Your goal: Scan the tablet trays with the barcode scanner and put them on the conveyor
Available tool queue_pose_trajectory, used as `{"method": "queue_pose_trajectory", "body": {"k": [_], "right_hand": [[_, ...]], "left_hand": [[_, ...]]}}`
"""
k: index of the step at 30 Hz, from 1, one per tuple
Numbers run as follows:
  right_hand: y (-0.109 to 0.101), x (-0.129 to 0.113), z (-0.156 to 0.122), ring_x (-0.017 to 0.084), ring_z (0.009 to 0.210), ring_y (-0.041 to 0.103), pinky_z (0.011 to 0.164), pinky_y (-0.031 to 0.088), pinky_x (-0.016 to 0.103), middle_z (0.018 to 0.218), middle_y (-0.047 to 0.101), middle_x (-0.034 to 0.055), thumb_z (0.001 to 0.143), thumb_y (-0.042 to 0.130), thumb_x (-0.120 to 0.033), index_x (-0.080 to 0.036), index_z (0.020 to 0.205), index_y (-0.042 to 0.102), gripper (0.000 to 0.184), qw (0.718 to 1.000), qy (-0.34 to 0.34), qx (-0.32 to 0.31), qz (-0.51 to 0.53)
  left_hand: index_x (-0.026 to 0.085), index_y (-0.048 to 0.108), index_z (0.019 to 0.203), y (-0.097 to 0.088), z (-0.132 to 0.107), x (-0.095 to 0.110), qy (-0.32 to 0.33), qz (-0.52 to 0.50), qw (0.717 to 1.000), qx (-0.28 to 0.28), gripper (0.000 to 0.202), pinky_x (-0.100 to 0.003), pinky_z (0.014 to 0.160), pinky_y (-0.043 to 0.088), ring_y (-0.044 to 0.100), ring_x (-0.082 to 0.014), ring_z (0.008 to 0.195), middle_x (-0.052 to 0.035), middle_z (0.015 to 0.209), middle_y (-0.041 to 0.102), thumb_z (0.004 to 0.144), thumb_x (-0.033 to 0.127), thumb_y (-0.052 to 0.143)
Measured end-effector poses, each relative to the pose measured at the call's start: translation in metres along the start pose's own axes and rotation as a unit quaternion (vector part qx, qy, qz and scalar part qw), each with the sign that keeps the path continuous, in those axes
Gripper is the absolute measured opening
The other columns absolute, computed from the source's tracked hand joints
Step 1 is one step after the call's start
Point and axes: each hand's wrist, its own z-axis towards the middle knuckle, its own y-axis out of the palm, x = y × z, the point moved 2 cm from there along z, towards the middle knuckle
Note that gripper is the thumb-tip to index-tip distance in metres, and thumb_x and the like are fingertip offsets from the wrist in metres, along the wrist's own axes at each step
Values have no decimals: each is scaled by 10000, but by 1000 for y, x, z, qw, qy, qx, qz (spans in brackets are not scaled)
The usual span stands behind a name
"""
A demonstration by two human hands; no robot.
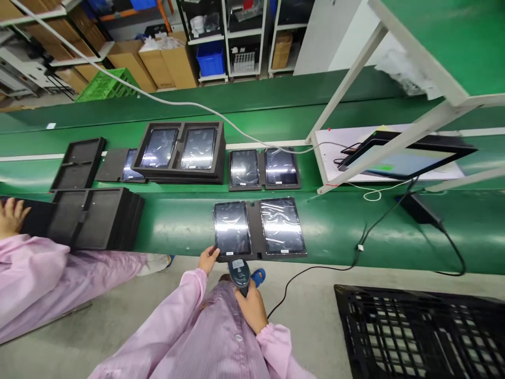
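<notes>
Step in hand, by the look of it: scanning the tablets in the tray point(260, 229) that sits at the near edge of the green bench point(177, 223), about mid-length.

Right hand point(249, 308) is closed round the grip of a handheld scanner point(239, 271), head aimed up at the tray's near edge, just below the left tablet point(232, 228). Left hand point(208, 259) touches the tray's near-left corner w/ thumb + fingertips point(215, 252); fingers loosely curled, steadying rather than gripping, holding nothing else. Right tablet point(282, 225) lies beside the left one in the same tray, both under shiny film.

Next move, as I judge it: scanner head needs lining up w/ whatever label sits on the tablet; can't tell where it is, too small. Glare off the film may call for tilting the scanner.

Further back on the bench: another two-tablet tray point(263, 168), a stack of trays point(179, 152) w/ two tablets on top. At the near-left edge, a stack of empty trays point(97, 217); a co-worker's hand point(11, 216) rests by it.
</notes>
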Motion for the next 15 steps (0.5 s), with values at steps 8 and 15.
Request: {"method": "queue_pose_trajectory", "body": {"k": [8, 15], "right_hand": [[40, -11, 5, 365, 1015, 691, 870, 493, 427, 1024, 714, 189, 805, 457, -431, -135, 1121, 598, 455, 999, 24, 24, 9], [59, -8, 10, 350, 965, 714, 828, 515, 409, 991, 747, 171, 801, 489, -449, -139, 1142, 601, 474, 996, 43, 75, 25]], "left_hand": [[125, 753, 1011, -10, 6, 7, -12, 34, 999, -34, 307, -380, 921, 530, 689, -276, 1076, -157, 1171, 749, 746, 277, 780], [124, 740, 999, -14, 23, 8, -35, 16, 994, -98, 481, -308, 737, 513, 669, -177, 759, -74, 869, 744, 671, 463, 837]]}}
